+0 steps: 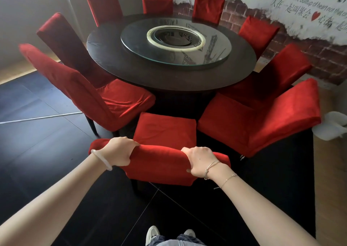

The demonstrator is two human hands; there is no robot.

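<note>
A red fabric-covered chair stands right in front of me, its seat facing the round dark table. My left hand grips the left part of the chair's top rail, fingers curled over the front edge. My right hand grips the right part of the same rail, thumb at the back. The chair's seat front lies short of the table edge. My feet show at the bottom of the view.
Several matching red chairs ring the table, one close on the left and one close on the right. A glass turntable lies on the table. A white bin stands by the right wall. Dark tiled floor surrounds me.
</note>
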